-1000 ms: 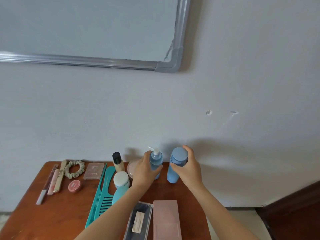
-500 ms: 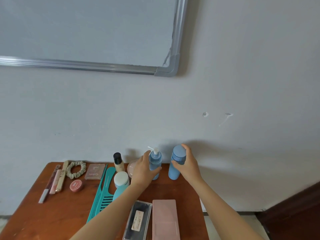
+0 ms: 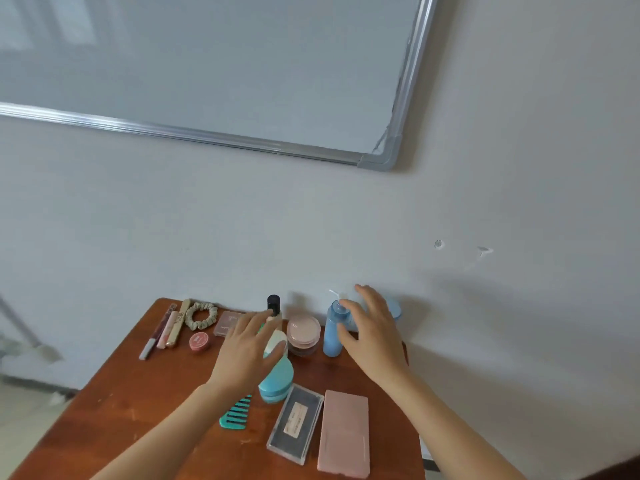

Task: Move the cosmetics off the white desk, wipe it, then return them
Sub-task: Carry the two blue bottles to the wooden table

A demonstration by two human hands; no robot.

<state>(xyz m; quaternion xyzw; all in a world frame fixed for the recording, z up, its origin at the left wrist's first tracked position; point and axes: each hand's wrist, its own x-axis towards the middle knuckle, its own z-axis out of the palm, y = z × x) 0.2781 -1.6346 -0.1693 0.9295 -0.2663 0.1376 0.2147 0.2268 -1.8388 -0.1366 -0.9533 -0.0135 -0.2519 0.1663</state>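
Cosmetics stand on a brown wooden table (image 3: 145, 393) against the wall. A blue pump bottle (image 3: 333, 332) stands upright at the back. A second blue bottle (image 3: 394, 308) is mostly hidden behind my right hand (image 3: 372, 336), which hovers with fingers spread and holds nothing. My left hand (image 3: 244, 351) is open above a white-lidded jar (image 3: 277, 342) and a teal comb (image 3: 237, 415). A pink jar (image 3: 303, 334) and a black-capped bottle (image 3: 273, 304) stand between the hands. The white desk is out of view.
At the table's back left lie pens (image 3: 162, 330), a scrunchie (image 3: 201, 315), a small pink compact (image 3: 228, 322) and a red pot (image 3: 199, 341). In front lie a teal case (image 3: 277, 382), a grey palette (image 3: 296, 422) and a pink case (image 3: 344, 433). A whiteboard (image 3: 207, 64) hangs above.
Both hands have let go of the two blue bottles, which now stand on the table. The left hand moved left over the white-lidded jar; the right hand opened and drew back.
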